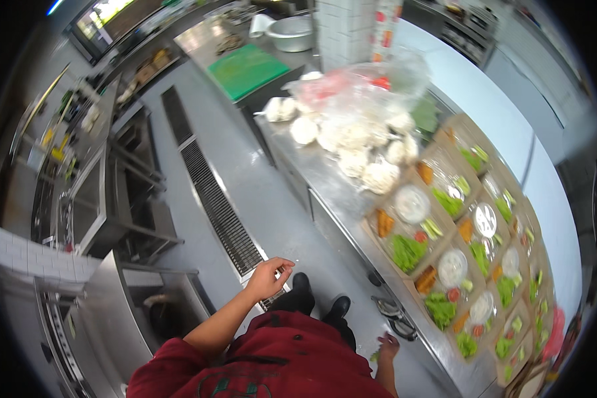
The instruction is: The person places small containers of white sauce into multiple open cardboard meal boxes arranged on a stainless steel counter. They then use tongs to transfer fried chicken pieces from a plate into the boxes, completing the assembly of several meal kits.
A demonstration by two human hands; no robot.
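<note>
My left hand [268, 278] hangs in the air over the floor drain, its fingers loosely bent and nothing seen in them. Lower down, my right hand [387, 346] is beside the steel counter [338, 229], slightly blurred. A small green scrap [374, 356] shows by its fingers; whether it is held or lies beyond, I cannot tell. On the counter to the right sit several brown meal boxes [414, 268] with lettuce, fried golden pieces, tomato, green slices and round white portions. Behind them are several clear bags with white contents [355, 132], piled under crumpled plastic.
A grated drain [215, 199] runs along the grey floor. Steel worktables [89, 199] stand at the left. Farther off lie a green cutting board [248, 71] and a metal basin [291, 34], next to a tiled pillar [346, 33]. Dark handles [398, 318] stick out beside the counter.
</note>
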